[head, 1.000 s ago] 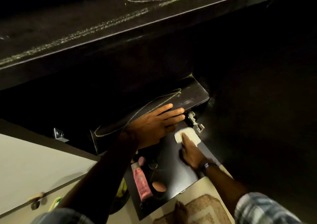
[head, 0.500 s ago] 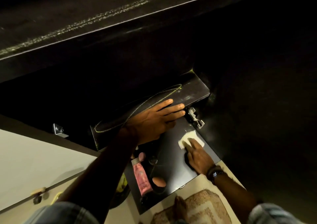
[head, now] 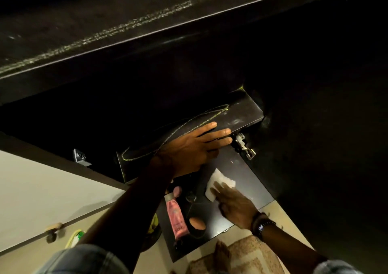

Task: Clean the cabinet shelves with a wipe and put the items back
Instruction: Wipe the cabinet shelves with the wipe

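My right hand presses a white wipe flat against the dark lower shelf of the cabinet. My left hand lies flat, fingers spread, on the front edge of the dark shelf above, which carries yellow chalk-like scribbles. On the left part of the lower shelf lie a pink tube, a peach egg-shaped sponge and a small dark round item.
A metal door hinge sits just right of my left fingertips. A big dark surface with chalk marks spans the top. A pale cabinet door with a knob is at the left. A patterned mat lies on the floor below.
My right hand has slid the wipe toward me and to the left across the lower shelf, away from the hinge. My left hand has stayed on the upper shelf edge.
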